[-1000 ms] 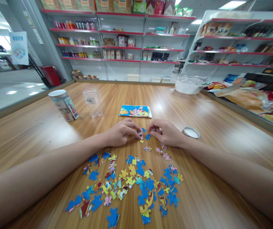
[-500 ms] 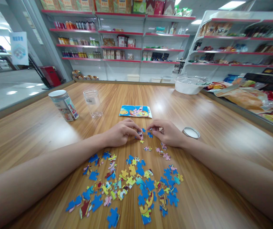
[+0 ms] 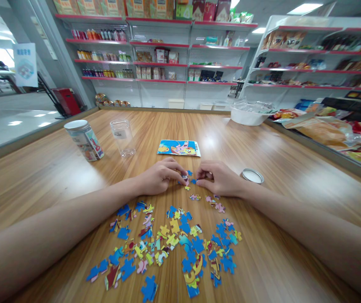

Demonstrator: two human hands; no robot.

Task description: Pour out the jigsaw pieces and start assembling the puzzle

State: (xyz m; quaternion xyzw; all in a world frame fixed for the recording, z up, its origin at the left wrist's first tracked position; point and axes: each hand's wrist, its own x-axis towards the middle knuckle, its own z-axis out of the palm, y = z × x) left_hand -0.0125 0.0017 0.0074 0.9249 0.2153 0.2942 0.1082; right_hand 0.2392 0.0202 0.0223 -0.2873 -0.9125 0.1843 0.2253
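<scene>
My left hand (image 3: 161, 176) rests on the table with its fingers bent round a small group of puzzle pieces (image 3: 185, 178), thumb and index fingertip pressing on them. Close by on the right, my right hand (image 3: 220, 179) pinches a blue puzzle piece (image 3: 194, 181) between thumb and fingers, partly hidden. Just beyond the fingertips shows another blue piece (image 3: 189, 173). A few pink pieces (image 3: 220, 207) lie below my right hand. Nearer to me, many loose jigsaw pieces (image 3: 185, 227), mostly blue and yellow, are spread out. Behind the hands lies a cartoon picture card (image 3: 179, 147).
At the left stand a printed can (image 3: 84, 141) and a clear plastic jar (image 3: 123, 138). A round lid (image 3: 253, 176) lies right of my right hand. Farther back is a white basin (image 3: 250, 114) with clear plastic in it; packaged snacks (image 3: 332, 130) fill the right side.
My right hand has shifted, and its fingertips now pinch a blue piece a little left of where a blue piece lay. My left hand stays on its pieces.
</scene>
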